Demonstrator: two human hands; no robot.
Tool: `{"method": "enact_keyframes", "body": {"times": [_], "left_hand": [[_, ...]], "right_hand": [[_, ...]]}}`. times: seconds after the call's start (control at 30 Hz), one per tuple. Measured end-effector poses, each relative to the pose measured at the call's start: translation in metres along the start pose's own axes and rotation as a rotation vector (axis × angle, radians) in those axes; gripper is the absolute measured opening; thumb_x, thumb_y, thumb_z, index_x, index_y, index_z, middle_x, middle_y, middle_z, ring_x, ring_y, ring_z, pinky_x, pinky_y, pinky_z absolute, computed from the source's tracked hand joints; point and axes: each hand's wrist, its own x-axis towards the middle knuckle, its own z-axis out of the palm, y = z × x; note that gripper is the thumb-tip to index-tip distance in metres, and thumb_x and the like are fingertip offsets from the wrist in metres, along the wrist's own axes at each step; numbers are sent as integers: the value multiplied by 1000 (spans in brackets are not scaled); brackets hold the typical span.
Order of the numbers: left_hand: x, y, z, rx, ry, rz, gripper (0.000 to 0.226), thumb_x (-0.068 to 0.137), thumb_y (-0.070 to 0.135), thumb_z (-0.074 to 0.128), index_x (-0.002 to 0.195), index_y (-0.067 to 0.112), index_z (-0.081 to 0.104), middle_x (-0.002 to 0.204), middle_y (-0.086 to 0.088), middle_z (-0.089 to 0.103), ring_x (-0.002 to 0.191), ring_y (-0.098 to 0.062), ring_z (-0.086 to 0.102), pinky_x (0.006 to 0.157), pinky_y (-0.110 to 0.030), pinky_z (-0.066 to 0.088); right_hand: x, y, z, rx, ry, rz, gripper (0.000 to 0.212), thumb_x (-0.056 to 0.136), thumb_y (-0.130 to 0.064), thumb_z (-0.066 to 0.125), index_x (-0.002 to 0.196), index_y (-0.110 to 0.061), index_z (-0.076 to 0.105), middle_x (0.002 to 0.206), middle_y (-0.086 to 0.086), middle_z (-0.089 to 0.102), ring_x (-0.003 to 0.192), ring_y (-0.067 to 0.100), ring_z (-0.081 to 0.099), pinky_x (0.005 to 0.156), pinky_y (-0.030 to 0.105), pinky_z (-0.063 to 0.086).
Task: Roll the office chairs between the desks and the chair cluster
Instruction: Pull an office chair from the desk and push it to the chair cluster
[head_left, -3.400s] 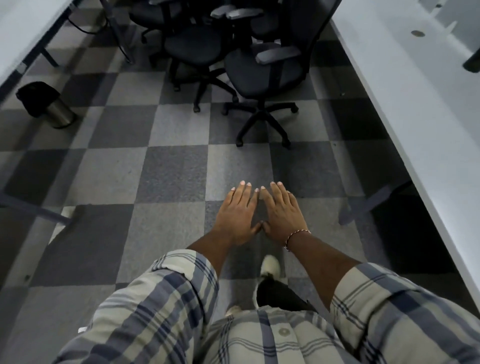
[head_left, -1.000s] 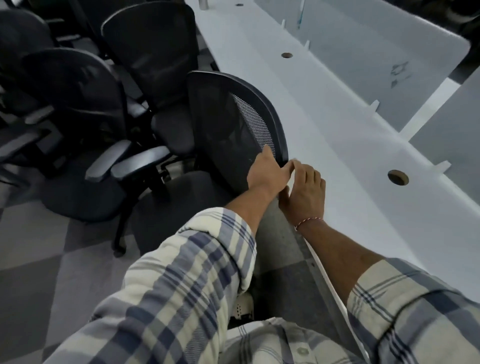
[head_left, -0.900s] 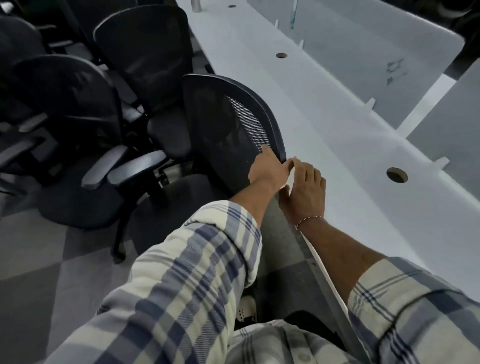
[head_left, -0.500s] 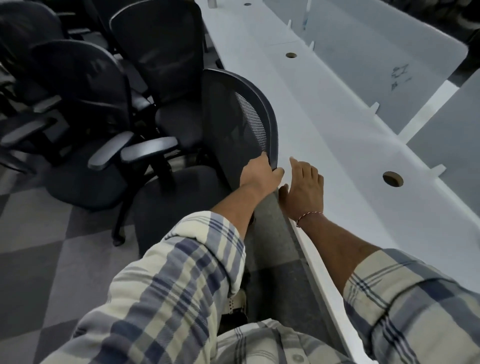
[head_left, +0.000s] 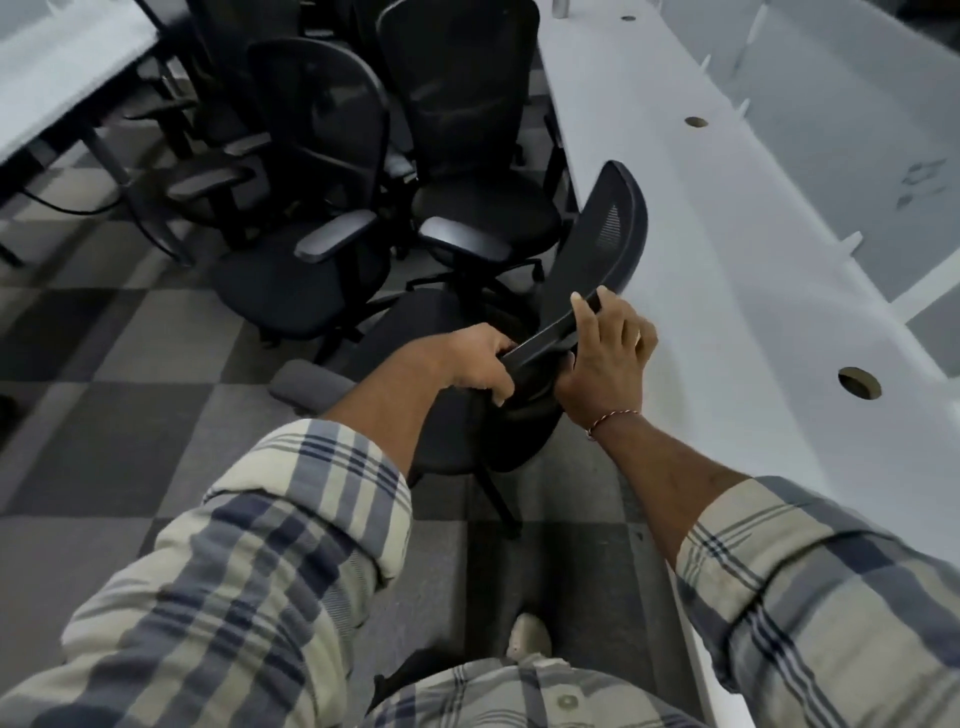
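Observation:
A black mesh-backed office chair (head_left: 602, 234) stands right in front of me, next to the long white desk (head_left: 727, 291). My left hand (head_left: 475, 361) grips the near end of its backrest top edge, fingers curled under the frame. My right hand (head_left: 605, 353) grips the same edge a little farther along, thumb over the rim. The chair's seat and grey armrest (head_left: 311, 387) lie below my hands. Behind it a cluster of black office chairs (head_left: 322, 208) stands packed together.
A second white desk (head_left: 57, 78) runs along the far left, with its legs and a cable underneath. Checkered grey carpet (head_left: 130, 389) covers the floor to my left. Desk dividers (head_left: 857, 171) rise on the right. My shoe (head_left: 527, 636) shows below.
The view now looks down on the chair, whose backrest has turned. Both hands moved from beside its edge to gripping the top rim, and a grey armrest has come into view.

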Motion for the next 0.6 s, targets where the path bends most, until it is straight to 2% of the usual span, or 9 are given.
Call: {"method": "enact_keyframes", "body": {"times": [0.13, 0.2, 0.3, 0.37, 0.5, 0.6], "left_hand": [[-23, -28, -19, 268, -50, -123, 34, 66, 1, 76, 96, 14, 67, 98, -10, 69, 91, -28, 67, 78, -46, 61], [-38, -31, -26, 473, -13, -142, 26, 67, 10, 76, 88, 16, 61, 92, -9, 64, 82, -26, 64, 72, -40, 60], [-50, -21, -22, 524, 182, 40, 24, 70, 21, 74, 73, 22, 50, 80, -2, 59, 75, -22, 61, 59, -29, 47], [-53, -13, -13, 530, 286, 132, 24, 76, 27, 72, 80, 19, 50, 83, 0, 56, 81, -24, 61, 61, -33, 45], [-50, -16, 11, 585, 426, 181, 42, 81, 36, 70, 116, 18, 53, 107, -3, 61, 98, -26, 59, 70, -36, 42], [-53, -24, 27, 618, 590, 124, 35, 84, 32, 68, 112, 18, 51, 105, -3, 61, 99, -27, 60, 77, -39, 40]], "right_hand": [[-12, -27, -7, -20, 27, -135, 67, 68, -13, 70, 131, -13, 50, 140, 15, 44, 137, 36, 32, 112, 57, 21], [-21, -44, -9, -18, 38, -203, 64, 67, -15, 68, 129, -12, 52, 136, 15, 48, 135, 35, 35, 111, 59, 23], [-34, -72, -9, -19, 28, -290, 63, 71, -25, 69, 130, -13, 52, 134, 12, 50, 134, 32, 37, 113, 56, 19], [-39, -81, -11, -12, 37, -261, 63, 74, -30, 68, 132, -12, 50, 135, 10, 50, 135, 31, 36, 114, 54, 18], [-38, -69, -22, -71, -6, -250, 68, 73, -28, 70, 136, -12, 47, 137, 10, 49, 136, 32, 35, 115, 55, 19], [-27, -60, -31, -175, -158, -232, 77, 69, -24, 70, 141, -16, 42, 140, 11, 44, 139, 34, 30, 116, 54, 19]]}}
